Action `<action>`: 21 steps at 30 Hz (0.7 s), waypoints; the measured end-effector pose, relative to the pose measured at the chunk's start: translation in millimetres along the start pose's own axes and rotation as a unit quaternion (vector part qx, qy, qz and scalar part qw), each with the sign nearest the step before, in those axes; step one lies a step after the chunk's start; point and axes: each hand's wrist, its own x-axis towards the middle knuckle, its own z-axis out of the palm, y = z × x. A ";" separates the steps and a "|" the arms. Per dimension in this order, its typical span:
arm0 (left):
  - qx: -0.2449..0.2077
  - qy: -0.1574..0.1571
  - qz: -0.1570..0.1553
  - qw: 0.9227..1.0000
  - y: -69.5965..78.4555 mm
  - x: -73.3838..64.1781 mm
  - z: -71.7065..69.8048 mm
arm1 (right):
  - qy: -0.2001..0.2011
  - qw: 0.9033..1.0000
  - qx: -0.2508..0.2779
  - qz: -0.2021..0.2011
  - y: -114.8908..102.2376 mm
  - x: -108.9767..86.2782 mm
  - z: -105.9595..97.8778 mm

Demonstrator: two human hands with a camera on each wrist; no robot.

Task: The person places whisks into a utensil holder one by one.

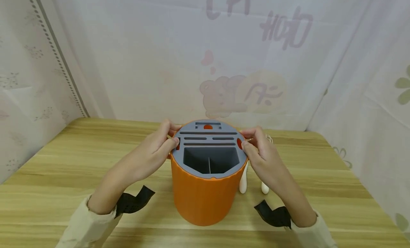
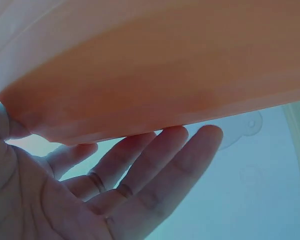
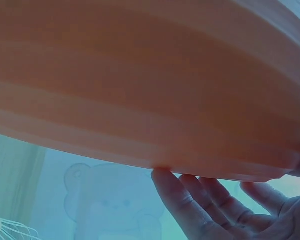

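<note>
An orange round utensil holder (image 1: 205, 201) stands upright on the table with a grey slotted lid (image 1: 209, 138) seated in its top. My left hand (image 1: 153, 148) grips the rim on the left, its thumb by the lid's side hole. On the opposite side my right hand (image 1: 264, 157) holds the rim, thumb at the other red-orange hole. In the left wrist view the left fingers (image 2: 155, 185) touch the orange wall from outside. The right fingers (image 3: 180, 200) do likewise in the right wrist view. The lid's large front opening has a thin divider; the holder's inside is otherwise hidden.
Two white handles (image 1: 243, 182) lie on the table right of the holder, partly hidden by it and my right hand. Wire whisk loops (image 1: 269, 138) show behind that hand. The wood-grain table (image 1: 128, 219) ends at a printed curtain (image 1: 144, 63).
</note>
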 end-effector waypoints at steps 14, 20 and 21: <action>0.071 0.009 0.002 0.997 3.7 -4.8 -0.8 | -0.003 1.000 -0.014 -0.005 -1.2 -3.8 -1.1; 0.082 0.015 0.010 0.996 2.4 -5.0 0.0 | -0.002 1.000 -0.014 -0.005 -2.1 -4.3 -0.8; 0.085 0.016 0.011 0.996 2.1 -4.9 0.0 | -0.002 1.000 -0.014 -0.005 -2.4 -4.2 -0.7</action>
